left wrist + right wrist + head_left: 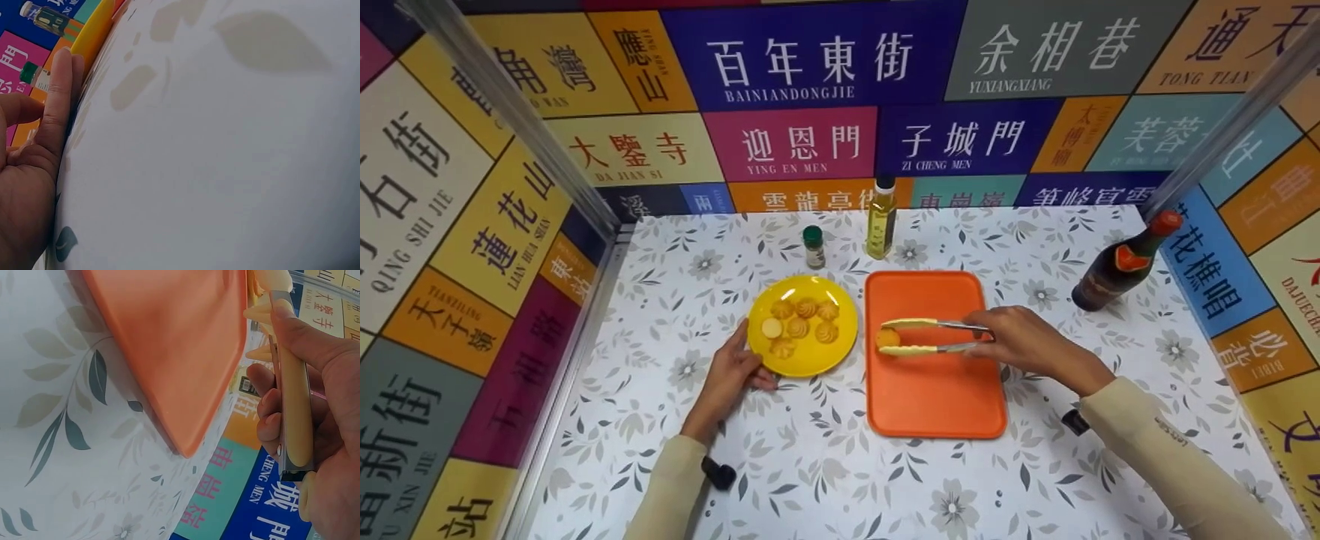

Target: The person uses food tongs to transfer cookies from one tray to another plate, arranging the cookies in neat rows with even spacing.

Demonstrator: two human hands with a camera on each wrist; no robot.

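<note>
My right hand point(1024, 337) grips a pair of tongs point(945, 325) with pale yellow tips and metal arms. Between the tips is a round golden cookie point(887, 338), at the left side of the orange tray point(934, 397); whether it touches the tray I cannot tell. In the right wrist view, fingers and thumb wrap the tongs' yellow handle point(295, 405). My left hand point(731, 367) touches the lower left rim of a yellow plate point(804, 366), its fingers mostly straight in the left wrist view. Several swirled cookies point(798, 328) lie on the plate, one showing a pale, flat face.
Behind the plate stands a small green-capped jar point(814, 247), with an oil bottle point(880, 221) to its right. A dark bottle with a red top point(1125, 262) stands at the right. Printed panels point(802, 142) wall the flower-patterned table point(810, 465).
</note>
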